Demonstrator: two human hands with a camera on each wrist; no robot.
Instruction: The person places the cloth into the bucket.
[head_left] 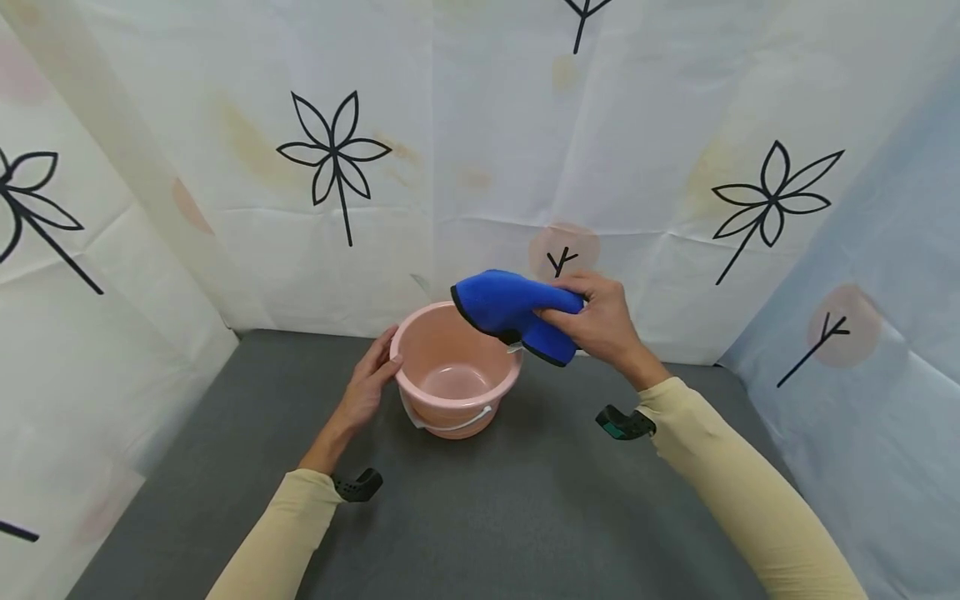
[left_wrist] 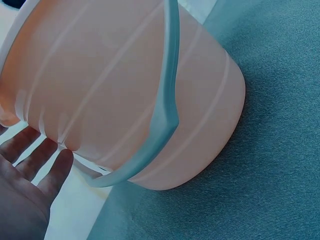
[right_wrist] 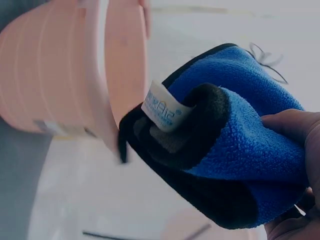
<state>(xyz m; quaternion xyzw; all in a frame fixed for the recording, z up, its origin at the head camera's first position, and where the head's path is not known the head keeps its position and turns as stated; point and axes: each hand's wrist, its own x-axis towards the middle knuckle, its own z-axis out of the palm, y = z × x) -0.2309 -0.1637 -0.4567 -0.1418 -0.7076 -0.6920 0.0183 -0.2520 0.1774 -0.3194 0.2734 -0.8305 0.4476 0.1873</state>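
Cloth position: you have the blue cloth (head_left: 502, 300) raised off the table (head_left: 465, 517), on the inner side of your right hand (head_left: 600, 321), reaching toward your left hand (head_left: 366, 385).
Cloth direction: its long axis runs sideways between your hands, the free end across the right-hand far part of the mouth of the bucket (head_left: 455, 403); whether it touches the rim, you cannot tell.
Nearer hand: the right has the cloth; the left is nearer the bucket.
Cloth look: folded, fuzzy, bright blue, with a dark border and a white printed tag (right_wrist: 164, 107) at the end away from your right fingers; a second fold droops below that hand.
Right hand: you pinch the cloth between thumb and fingers.
Bucket: pink plastic, upright between your hands, just left of the right one; you see down to its floor.
Left hand: fingers fairly straight, tips touching the bucket's outer side just under the rim, bracing rather than wrapping it.
Handle: the pale handle (left_wrist: 171, 55) hangs low along the bucket's side facing you, below your left fingers.
Table: dark grey, under the bucket and both your forearms.
Sheet: beyond your hands, a pale sheet (head_left: 487, 125) with leaf drawings rises behind the table.
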